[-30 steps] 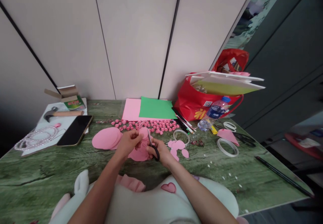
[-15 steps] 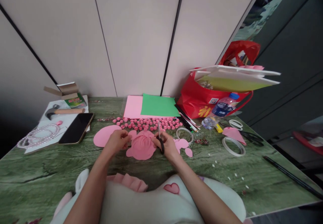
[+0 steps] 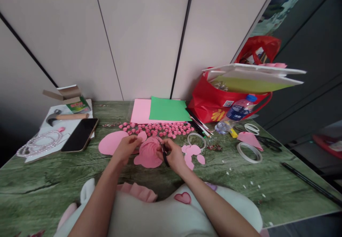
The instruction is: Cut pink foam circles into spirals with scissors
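A rounded pink paper flower [image 3: 149, 154] with pleated folds and petals at its rim lies on the table between my hands. My left hand [image 3: 125, 149] is at its left side, thumb and fingers pinched on a small pink paper petal [image 3: 142, 136] that stands up beside the flower. My right hand [image 3: 173, 155] is wrapped round the black handle of a pair of scissors [image 3: 165, 155], whose blades tilt up and left over the flower's right edge. Its fingertips are close against the flower; whether they press on it I cannot tell.
Loose pink petals [image 3: 188, 158] and a tape roll [image 3: 196, 141] are to the right. Behind stand rows of pink paper rolls [image 3: 160, 128], green paper [image 3: 169, 109], a red bag [image 3: 205, 99] and a bottle [image 3: 236, 114]. Leftward are a pink oval [image 3: 110, 143], phone [image 3: 80, 135] and hammer [image 3: 71, 116].
The scissors have tipped from upright toward the left, over the flower. A small petal now stands up at my left fingertips. The view has shifted slightly.
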A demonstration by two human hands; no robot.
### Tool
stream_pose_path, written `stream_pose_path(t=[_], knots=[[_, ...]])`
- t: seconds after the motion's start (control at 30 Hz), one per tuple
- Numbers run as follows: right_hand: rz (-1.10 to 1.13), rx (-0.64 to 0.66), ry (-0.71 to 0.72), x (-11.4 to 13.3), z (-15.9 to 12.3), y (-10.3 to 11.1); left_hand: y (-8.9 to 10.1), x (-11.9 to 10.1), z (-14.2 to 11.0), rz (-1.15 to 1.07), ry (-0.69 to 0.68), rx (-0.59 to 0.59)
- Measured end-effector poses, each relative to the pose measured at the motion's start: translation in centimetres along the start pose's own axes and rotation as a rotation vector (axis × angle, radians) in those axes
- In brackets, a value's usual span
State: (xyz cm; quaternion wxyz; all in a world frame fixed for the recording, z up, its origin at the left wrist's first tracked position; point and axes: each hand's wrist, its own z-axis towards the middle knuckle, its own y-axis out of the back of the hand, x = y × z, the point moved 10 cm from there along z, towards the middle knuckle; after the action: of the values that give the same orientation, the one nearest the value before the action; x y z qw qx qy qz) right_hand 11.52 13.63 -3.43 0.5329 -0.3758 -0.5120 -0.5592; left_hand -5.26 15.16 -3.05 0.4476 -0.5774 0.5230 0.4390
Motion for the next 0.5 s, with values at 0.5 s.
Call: stream_pose_path(t=[0.5], knots=[[0.228, -0.197, -0.079, -1.0, 0.9, 2.9, -3.7, 1.4, -0.7, 0.032, 0.098, 0.262]])
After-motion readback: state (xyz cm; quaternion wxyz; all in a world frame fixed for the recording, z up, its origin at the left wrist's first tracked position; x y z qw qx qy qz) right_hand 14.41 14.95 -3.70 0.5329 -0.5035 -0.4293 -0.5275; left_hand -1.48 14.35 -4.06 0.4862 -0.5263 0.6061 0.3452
